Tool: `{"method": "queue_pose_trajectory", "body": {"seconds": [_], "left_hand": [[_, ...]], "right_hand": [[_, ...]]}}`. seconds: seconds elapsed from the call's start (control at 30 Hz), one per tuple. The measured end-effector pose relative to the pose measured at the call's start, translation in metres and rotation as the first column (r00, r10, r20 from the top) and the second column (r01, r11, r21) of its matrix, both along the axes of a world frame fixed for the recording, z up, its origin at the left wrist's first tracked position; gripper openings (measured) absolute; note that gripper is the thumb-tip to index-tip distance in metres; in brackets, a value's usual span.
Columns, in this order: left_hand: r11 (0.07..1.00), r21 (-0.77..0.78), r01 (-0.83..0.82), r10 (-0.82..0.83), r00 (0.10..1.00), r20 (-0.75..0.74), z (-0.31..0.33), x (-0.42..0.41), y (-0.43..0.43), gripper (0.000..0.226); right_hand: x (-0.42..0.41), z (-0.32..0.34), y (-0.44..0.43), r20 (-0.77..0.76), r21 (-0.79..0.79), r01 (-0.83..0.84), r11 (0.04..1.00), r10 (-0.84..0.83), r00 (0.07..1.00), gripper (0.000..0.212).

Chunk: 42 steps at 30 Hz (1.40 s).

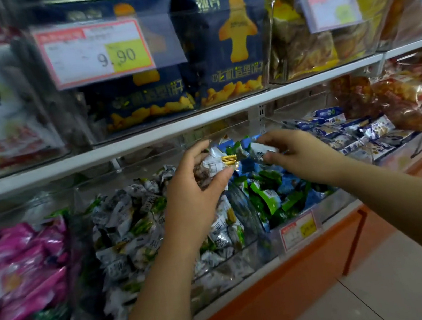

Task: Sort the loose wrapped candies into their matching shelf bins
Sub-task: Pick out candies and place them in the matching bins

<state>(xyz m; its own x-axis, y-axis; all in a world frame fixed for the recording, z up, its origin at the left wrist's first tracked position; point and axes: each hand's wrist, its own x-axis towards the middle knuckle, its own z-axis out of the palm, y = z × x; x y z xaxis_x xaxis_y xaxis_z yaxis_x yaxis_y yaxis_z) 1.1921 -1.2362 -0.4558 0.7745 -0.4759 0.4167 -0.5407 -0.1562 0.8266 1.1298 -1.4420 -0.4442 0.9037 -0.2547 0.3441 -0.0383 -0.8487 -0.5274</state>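
The left hand (pixel 195 189) grips a bunch of silver-white wrapped candies with a gold strip (pixel 218 162). The right hand (pixel 301 152) pinches a pale wrapped candy (pixel 262 149). Both are above the clear plastic shelf bin (pixel 264 241) of green and blue sweets.

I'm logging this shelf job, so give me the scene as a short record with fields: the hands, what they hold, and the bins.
left hand: holds a bunch of candies, a gold candy among them
right hand: fingers pinch a pale candy
bins, left to right: pink packs; grey-white sweets; green-blue sweets; blue-white packs
upper shelf: blue bags, price tag reading 9.90
task state: held candies not yet binned
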Motion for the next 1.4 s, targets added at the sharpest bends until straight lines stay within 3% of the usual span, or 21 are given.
{"method": "queue_pose_trajectory", "body": {"seconds": [0.13, 0.23, 0.3, 0.37, 0.43, 0.53, 0.67, 0.73, 0.8, 0.97, 1.1, 1.4], "left_hand": [[0.990, 0.126, -0.066, 0.064, 0.998, 0.018, 0.002, -0.010, 0.046, 0.048], [0.948, 0.271, -0.168, 0.141, 0.983, 0.118, -0.002, -0.007, 0.077, 0.046], [0.867, 0.426, -0.258, 0.153, 0.952, 0.264, -0.007, 0.000, 0.093, 0.042], [0.741, 0.603, -0.296, 0.063, 0.924, 0.377, -0.015, 0.009, 0.102, 0.041], [0.646, 0.720, -0.253, -0.018, 0.938, 0.346, -0.021, 0.014, 0.109, 0.042], [0.604, 0.779, -0.168, -0.078, 0.961, 0.267, -0.026, 0.017, 0.117, 0.049], [0.478, 0.875, -0.082, -0.117, 0.981, 0.155, -0.035, 0.016, 0.116, 0.057], [0.497, 0.866, -0.053, -0.094, 0.989, 0.114, -0.036, 0.015, 0.111, 0.058], [0.569, 0.820, -0.069, -0.055, 0.991, 0.121, -0.031, 0.015, 0.105, 0.056], [0.735, 0.652, -0.186, 0.014, 0.966, 0.260, -0.020, 0.011, 0.076, 0.047], [0.867, 0.498, -0.033, -0.040, 0.990, 0.136, -0.015, 0.010, 0.029, 0.041], [0.914, 0.406, -0.013, -0.024, 0.996, 0.085, -0.021, 0.039, -0.056, 0.038]], "right_hand": [[-0.009, 0.015, 0.057, -0.006, 0.037, -0.140, 0.989, 0.141, 0.990, 0.032], [0.001, 0.016, 0.090, -0.052, -0.011, -0.188, 0.982, 0.188, 0.981, 0.035], [0.011, 0.010, 0.105, -0.073, -0.100, -0.171, 0.980, 0.164, 0.984, 0.033], [0.021, 0.003, 0.113, -0.068, -0.233, -0.128, 0.964, 0.115, 0.991, 0.032], [0.026, -0.002, 0.118, -0.067, -0.304, -0.104, 0.947, 0.087, 0.994, 0.032], [0.025, -0.004, 0.119, -0.134, -0.369, -0.150, 0.917, 0.108, 0.985, 0.027], [0.025, -0.013, 0.114, -0.409, -0.500, -0.293, 0.815, 0.077, 0.910, 0.031], [0.024, -0.015, 0.112, -0.486, -0.477, -0.335, 0.813, 0.073, 0.871, 0.036], [0.021, -0.014, 0.109, -0.468, -0.434, -0.346, 0.832, 0.120, 0.876, 0.038], [0.005, -0.011, 0.088, -0.188, -0.329, -0.272, 0.904, 0.220, 0.957, 0.033], [-0.008, -0.013, 0.047, -0.047, -0.186, -0.110, 0.976, 0.103, 0.994, 0.024], [0.018, -0.027, -0.049, -0.192, -0.084, 0.138, 0.987, -0.152, 0.970, 0.034]]}}
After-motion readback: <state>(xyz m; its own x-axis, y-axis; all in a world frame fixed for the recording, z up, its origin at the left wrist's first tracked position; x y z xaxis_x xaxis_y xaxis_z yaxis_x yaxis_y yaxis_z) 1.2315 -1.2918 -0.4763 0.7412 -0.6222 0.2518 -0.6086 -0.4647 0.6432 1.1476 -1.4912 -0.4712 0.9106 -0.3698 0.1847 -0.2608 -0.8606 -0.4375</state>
